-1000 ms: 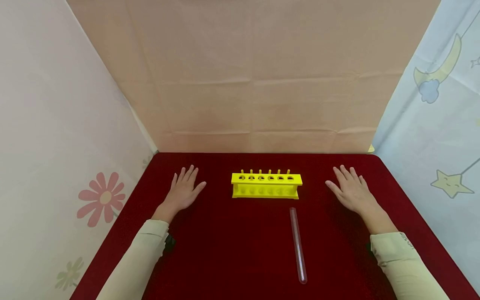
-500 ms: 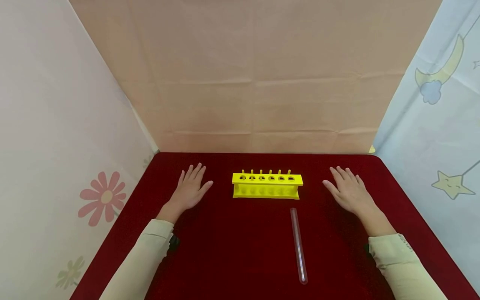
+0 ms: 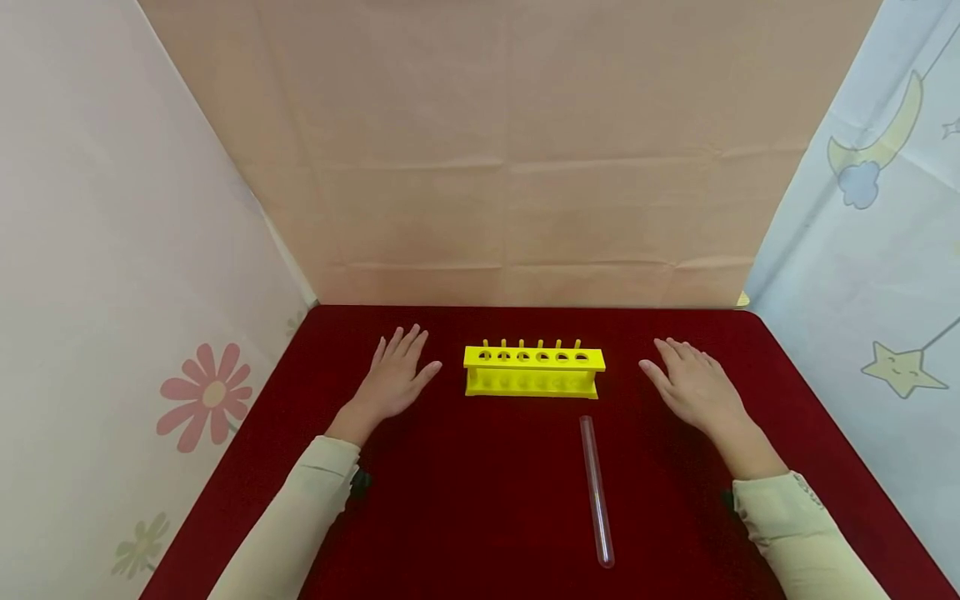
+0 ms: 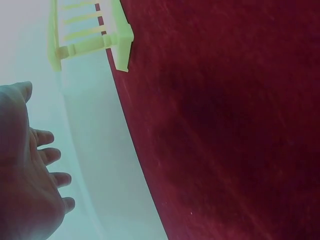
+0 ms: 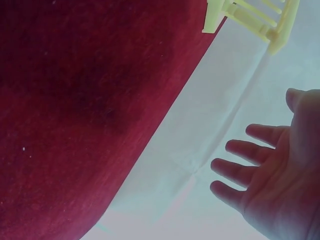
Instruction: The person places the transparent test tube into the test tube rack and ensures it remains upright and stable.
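A yellow test tube rack [image 3: 534,359] with a row of holes and short pegs stands toward the back of the table. In front of its right end lies a clear test tube [image 3: 596,492], its rounded end toward me. My left hand [image 3: 392,380], fingers extended and holding nothing, is left of the rack. On the other side, my right hand [image 3: 693,387] also holds nothing, its fingers spread a little. Both wrist views show an end of the rack [image 4: 92,42] beyond the fingers, with the palm [image 5: 285,185] clear of the cloth in the right one.
Dark red cloth [image 3: 465,492] covers the table. A plain tan sheet [image 3: 495,167] rises behind its back edge. Printed curtains hang along both sides, with a flower [image 3: 212,394] on the left and a star [image 3: 905,369] on the right.
My left hand has moved right, closer to the rack. My right hand has shifted slightly left. The rack and test tube have stayed in place.
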A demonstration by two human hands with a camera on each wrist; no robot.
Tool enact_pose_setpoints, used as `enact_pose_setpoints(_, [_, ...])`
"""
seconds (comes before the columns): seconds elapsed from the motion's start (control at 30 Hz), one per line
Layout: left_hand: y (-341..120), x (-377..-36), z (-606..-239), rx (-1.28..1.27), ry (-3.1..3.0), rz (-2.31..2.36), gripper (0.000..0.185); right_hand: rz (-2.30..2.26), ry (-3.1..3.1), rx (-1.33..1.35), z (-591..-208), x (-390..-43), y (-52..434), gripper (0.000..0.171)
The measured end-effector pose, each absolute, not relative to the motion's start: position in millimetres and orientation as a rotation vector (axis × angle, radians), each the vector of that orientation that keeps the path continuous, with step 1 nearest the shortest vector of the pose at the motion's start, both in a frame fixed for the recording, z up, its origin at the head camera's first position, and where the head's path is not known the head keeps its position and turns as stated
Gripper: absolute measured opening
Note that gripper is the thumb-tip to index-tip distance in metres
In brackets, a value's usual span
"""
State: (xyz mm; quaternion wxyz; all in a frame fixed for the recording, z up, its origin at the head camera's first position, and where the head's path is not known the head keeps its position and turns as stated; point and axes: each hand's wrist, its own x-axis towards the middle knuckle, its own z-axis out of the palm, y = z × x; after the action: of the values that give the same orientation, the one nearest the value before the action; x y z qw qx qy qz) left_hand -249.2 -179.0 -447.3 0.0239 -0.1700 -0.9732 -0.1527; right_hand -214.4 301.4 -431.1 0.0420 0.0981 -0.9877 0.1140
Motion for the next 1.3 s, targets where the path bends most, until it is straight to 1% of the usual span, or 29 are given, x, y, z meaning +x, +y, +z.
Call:
enact_pose_setpoints(0.27, [-168,-248,-445,-0.547,-2.993,-0.46,0.073,0.345,-2.988,0.293,-428,-207,294,0.065])
enact_pose_setpoints(0.83, [-151,-252,-445,-0.591,-3.013,-0.439,0.073,0.453,-3.068,0.222,-427,-195,285,0.069])
enact_pose_setpoints(1.07, [-144,-253,-445,-0.594,-3.022,-0.445,0.072,0.491,-3.116,0.22,-429,-191,282,0.075])
enact_pose_setpoints(1.3, [-141,-254,-446,-0.605,-3.016,-0.428,0.073,0.494,-3.134,0.223,-430,-190,278,0.073])
